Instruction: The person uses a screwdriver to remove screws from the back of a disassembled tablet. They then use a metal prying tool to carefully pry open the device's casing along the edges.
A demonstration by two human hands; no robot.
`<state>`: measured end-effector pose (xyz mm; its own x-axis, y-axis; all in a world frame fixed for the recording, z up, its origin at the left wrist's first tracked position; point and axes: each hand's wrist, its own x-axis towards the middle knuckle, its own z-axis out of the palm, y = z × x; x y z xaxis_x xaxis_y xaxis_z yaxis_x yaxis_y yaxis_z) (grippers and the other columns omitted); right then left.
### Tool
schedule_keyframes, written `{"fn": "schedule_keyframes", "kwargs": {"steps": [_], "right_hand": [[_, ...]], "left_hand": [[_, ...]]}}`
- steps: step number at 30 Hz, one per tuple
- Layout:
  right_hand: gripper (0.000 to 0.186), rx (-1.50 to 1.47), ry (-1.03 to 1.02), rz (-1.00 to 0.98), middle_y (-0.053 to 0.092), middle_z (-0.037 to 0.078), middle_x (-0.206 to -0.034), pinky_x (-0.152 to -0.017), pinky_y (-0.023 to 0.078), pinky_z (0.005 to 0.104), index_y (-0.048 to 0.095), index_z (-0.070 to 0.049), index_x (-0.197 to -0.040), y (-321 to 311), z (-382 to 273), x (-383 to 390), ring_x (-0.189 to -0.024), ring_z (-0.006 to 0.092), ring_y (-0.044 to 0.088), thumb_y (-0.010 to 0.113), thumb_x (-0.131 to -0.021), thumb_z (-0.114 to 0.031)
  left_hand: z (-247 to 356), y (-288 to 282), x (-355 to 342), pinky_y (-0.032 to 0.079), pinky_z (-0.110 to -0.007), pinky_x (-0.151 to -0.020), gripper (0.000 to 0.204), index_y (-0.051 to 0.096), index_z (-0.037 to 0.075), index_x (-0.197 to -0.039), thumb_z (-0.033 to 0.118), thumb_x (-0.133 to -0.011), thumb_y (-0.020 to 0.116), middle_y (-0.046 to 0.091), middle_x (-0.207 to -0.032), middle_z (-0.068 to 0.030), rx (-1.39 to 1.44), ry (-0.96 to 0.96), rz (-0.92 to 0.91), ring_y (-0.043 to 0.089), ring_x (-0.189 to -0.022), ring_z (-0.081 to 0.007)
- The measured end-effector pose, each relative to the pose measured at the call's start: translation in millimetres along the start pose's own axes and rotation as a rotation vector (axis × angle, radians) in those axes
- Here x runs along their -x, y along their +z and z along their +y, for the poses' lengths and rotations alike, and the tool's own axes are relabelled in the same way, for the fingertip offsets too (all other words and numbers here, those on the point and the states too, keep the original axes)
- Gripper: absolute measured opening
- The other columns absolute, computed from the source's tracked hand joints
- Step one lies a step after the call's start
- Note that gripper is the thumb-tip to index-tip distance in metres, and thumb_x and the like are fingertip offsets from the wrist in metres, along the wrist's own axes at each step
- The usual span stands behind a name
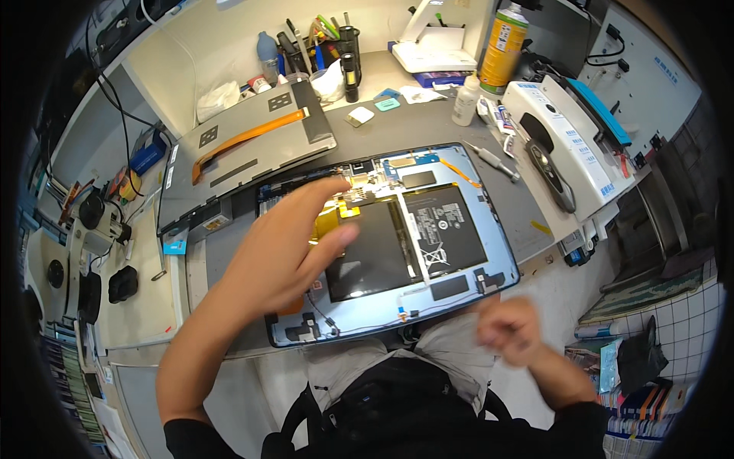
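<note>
An opened tablet (pixel 459 275) lies on the grey bench in front of me, its blue inner frame up, with two black battery cells (pixel 443 226) and small circuit boards showing. My left hand (pixel 287 249) hovers over the tablet's left half, fingers spread and slightly curled, the thumb near the left battery cell, holding nothing. My right hand (pixel 508 329) is off the bench's near edge, below the tablet's lower right corner, blurred, its fingers loosely curled. Whether it holds something small I cannot tell.
The removed grey screen panel (pixel 245 149) with an orange ribbon lies at the back left. A screwdriver (pixel 493 159), a small white bottle (pixel 465 99), a yellow spray can (pixel 503 47), a white device (pixel 569 145), a tool cup (pixel 348 53) and a microscope (pixel 95 229) surround the bench.
</note>
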<state>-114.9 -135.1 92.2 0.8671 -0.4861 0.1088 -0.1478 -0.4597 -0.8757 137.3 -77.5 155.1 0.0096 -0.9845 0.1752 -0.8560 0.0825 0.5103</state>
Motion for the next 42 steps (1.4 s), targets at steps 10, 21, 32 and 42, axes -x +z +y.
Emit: {"fn": "schedule_keyframes", "kwargs": {"steps": [10,21,32,42], "right_hand": [[0.037,-0.676,0.162,-0.084,0.039,-0.001,-0.051,-0.049,0.033,0.0209,0.041,-0.002,-0.117,80,3,-16,-0.049,0.0065,0.038,0.049,-0.085,-0.019],[0.028,-0.866,0.163,0.104,0.043,-0.002,-0.056,-0.050,0.033,0.0212,0.052,-0.001,-0.076,96,11,-28,-0.053,0.0060,0.038,0.043,-0.088,-0.025],[0.031,-0.849,0.244,0.269,0.047,0.000,-0.054,-0.041,0.029,0.0176,0.048,-0.004,-0.067,54,11,8,-0.044,0.0046,0.038,0.043,-0.088,-0.026],[0.030,-0.527,0.385,0.237,0.052,0.004,-0.052,-0.036,0.034,0.0194,0.049,-0.001,-0.068,-6,7,2,-0.036,0.0077,0.044,0.041,-0.088,-0.021]], "left_hand": [[-13,33,-57,0.030,-0.034,-0.094,0.054,0.034,-0.007,-0.120,0.037,-0.088,0.035,0.041,-0.119,-0.0245,-0.193,-0.221,0.005,0.038,-0.113,-0.0330],[-8,24,-54,0.041,-0.039,-0.078,0.059,0.037,-0.006,-0.115,0.045,-0.086,0.034,0.056,-0.095,-0.0232,-0.271,-0.182,-0.010,0.053,-0.090,-0.0356],[-1,14,-21,0.042,-0.035,-0.077,0.038,0.043,0.000,-0.108,0.032,-0.086,0.041,0.059,-0.098,-0.0155,-0.274,-0.322,-0.027,0.055,-0.089,-0.0309],[-5,8,10,0.043,-0.036,-0.074,0.041,0.044,0.003,-0.109,0.035,-0.084,0.045,0.058,-0.097,-0.0165,-0.121,-0.243,0.103,0.056,-0.086,-0.0322]]}}
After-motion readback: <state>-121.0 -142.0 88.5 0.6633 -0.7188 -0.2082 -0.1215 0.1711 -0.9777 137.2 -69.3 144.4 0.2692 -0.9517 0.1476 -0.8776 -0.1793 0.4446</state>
